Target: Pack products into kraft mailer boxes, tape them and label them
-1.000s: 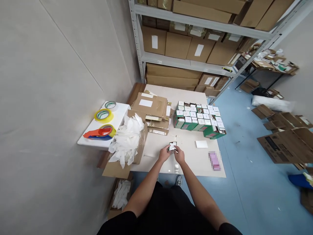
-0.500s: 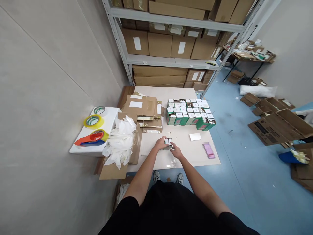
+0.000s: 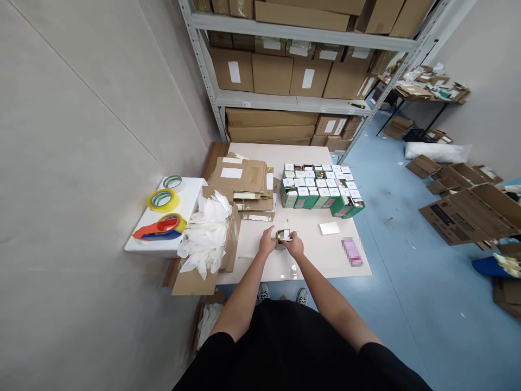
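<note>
A small box (image 3: 280, 245) with white top flaps stands on the table between my two hands. Its top is partly open, and a dark interior shows on the left side. My left hand (image 3: 267, 241) is just left of the box, fingers apart; whether a fingertip touches it is hard to see. At the right side of the box, my right hand (image 3: 294, 246) pinches a white flap (image 3: 287, 234) between thumb and fingers. Behind them stands a block of similar green and white boxes (image 3: 319, 187), several with open tops. What the small box contains is too small to name.
Flattened cardboard boxes (image 3: 240, 174) are stacked at the table's back left. A carton of white paper strips (image 3: 207, 233) sits by rolls of tape (image 3: 163, 200) and a red tape dispenser (image 3: 157, 227). A white card (image 3: 329, 228) lies to the right. Metal shelving (image 3: 293, 102) rises behind.
The left part of the box's top has opened and shows its inside. My left hand has drawn slightly away from the box, and my right hand has closed on a flap.
</note>
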The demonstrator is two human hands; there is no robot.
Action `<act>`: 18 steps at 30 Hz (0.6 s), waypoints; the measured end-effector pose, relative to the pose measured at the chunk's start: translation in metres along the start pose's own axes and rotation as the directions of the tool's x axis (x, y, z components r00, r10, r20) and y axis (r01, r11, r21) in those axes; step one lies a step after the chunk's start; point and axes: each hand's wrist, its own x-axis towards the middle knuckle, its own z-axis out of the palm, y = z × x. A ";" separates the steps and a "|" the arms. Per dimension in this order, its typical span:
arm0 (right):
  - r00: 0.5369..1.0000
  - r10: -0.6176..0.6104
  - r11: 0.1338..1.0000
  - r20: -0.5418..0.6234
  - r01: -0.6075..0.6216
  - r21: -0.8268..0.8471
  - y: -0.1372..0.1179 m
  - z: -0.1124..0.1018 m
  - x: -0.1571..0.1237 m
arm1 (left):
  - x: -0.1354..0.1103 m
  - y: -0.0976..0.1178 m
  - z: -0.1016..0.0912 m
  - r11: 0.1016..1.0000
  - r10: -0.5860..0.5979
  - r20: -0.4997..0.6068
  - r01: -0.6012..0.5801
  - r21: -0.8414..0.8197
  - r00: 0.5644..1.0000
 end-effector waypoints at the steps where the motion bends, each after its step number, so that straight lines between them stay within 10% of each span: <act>1: 1.000 0.008 1.000 -0.015 -0.008 -0.026 -0.003 0.002 -0.001 | 0.000 0.000 0.000 0.998 0.052 0.023 -0.053 0.027 0.998; 6: 0.998 0.022 0.999 -0.059 -0.020 0.034 0.001 0.003 0.001 | 0.002 0.001 0.001 0.961 0.257 0.252 -0.274 0.036 0.933; 13: 0.973 0.208 0.964 -0.099 -0.187 0.188 0.032 -0.013 0.007 | 0.005 0.001 0.003 0.980 0.180 0.263 -0.195 0.033 0.948; 18: 0.967 -0.078 0.991 -0.243 0.102 0.089 0.016 -0.014 0.004 | 0.006 0.001 0.003 0.991 0.133 0.218 -0.131 -0.025 0.967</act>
